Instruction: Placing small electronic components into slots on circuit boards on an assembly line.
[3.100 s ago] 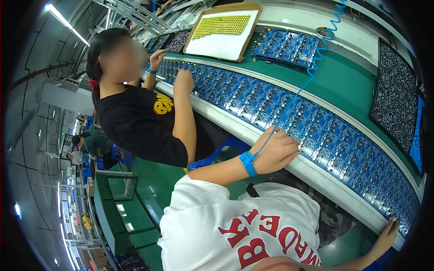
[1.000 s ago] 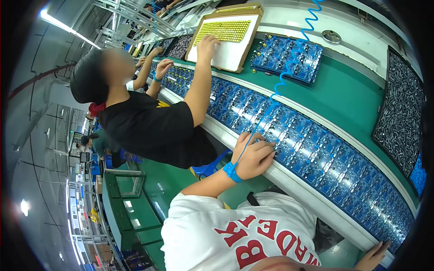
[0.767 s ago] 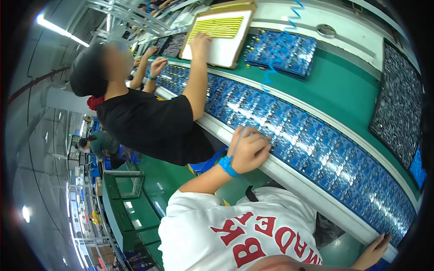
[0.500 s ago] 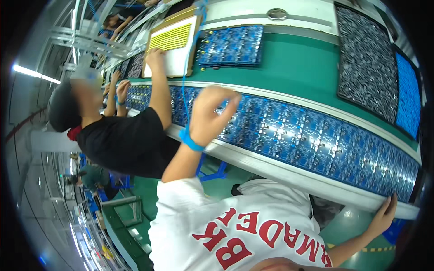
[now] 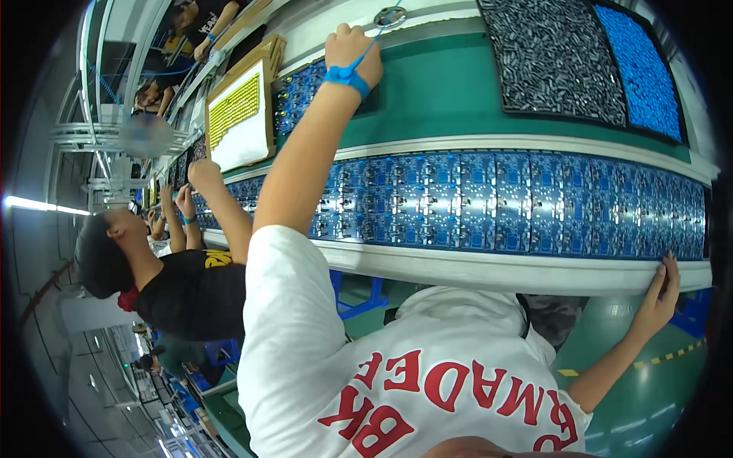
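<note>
The row of blue circuit boards (image 5: 458, 202) runs along the channel in front of me, between pale rails, the near rail (image 5: 489, 269) closest to my body. My right hand (image 5: 663, 294) is at its right end, fingers fairly straight, tips at the boards' near edge; whether they pinch anything I cannot tell. My left hand (image 5: 353, 59) is stretched across to the far side, fingers curled, near the stack of blue boards (image 5: 294, 99) (my forearm covers part of it), and what they might hold is hidden from me. A blue wristband (image 5: 347, 79) circles that wrist. Beyond the row lies the green mat (image 5: 443, 84), with dark small parts (image 5: 553, 57) and bright blue parts (image 5: 641, 69) to the right. Leftward sit yellow pieces (image 5: 237, 112) on a white sheet (image 5: 248, 145), near a co-worker's raised fist (image 5: 205, 175).
</note>
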`<state>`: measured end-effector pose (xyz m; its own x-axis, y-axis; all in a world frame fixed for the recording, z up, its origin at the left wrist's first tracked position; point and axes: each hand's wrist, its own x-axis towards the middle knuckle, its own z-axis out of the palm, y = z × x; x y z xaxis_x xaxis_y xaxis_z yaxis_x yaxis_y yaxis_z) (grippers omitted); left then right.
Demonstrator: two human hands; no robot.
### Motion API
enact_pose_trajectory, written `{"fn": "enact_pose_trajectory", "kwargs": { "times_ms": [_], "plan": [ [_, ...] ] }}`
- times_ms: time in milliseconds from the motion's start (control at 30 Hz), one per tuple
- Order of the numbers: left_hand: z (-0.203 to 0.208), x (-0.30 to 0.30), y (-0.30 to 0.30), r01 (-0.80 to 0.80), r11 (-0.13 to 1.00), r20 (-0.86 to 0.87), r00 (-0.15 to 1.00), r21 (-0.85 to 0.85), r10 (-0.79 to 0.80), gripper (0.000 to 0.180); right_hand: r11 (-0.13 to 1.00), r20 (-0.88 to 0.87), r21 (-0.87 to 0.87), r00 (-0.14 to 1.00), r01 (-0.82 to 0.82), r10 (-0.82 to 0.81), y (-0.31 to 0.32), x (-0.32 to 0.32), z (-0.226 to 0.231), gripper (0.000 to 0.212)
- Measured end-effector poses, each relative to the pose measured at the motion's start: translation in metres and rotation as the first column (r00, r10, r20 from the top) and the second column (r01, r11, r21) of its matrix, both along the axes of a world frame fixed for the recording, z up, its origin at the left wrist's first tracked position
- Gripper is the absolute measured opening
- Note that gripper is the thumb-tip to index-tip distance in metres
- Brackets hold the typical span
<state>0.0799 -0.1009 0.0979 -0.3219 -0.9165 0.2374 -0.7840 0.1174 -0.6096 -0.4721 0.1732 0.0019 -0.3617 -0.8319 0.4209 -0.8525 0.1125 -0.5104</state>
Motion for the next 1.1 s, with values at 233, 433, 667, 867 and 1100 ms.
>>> {"fn": "enact_pose_trajectory", "kwargs": {
  "times_ms": [233, 433, 667, 867, 1100],
  "plan": [
    [-0.028, -0.026, -0.025, -0.244, 0.964, 0.385, 0.904, 0.104, 0.187, 0.019, 1.0, 0.055, -0.012, 0.998, -0.015, 0.016, 0.002, 0.004, 0.003, 0.027],
    [-0.044, -0.035, -0.029, -0.265, 0.959, 0.537, 0.826, 0.099, 0.173, 0.021, 1.0, 0.109, -0.014, 0.994, -0.001, 0.003, 0.003, 0.009, 0.003, 0.026],
    [-0.051, -0.013, -0.045, -0.185, 0.981, 0.41, 0.901, 0.062, 0.144, 0.021, 1.0, 0.026, -0.01, 0.999, -0.023, 0.023, 0.003, 0.005, 0.002, 0.027],
    [-0.044, -0.001, -0.041, 0.014, 0.994, 0.355, 0.933, 0.111, -0.053, 0.02, 1.0, -0.036, -0.016, 0.999, -0.023, 0.023, 0.003, 0.004, 0.003, 0.027],
    [-0.03, -0.007, -0.028, -0.012, 0.98, 0.392, 0.917, 0.196, -0.067, 0.017, 1.0, 0.071, -0.029, 0.997, -0.009, 0.011, 0.001, 0.015, 0.005, 0.024]
  ]
}}
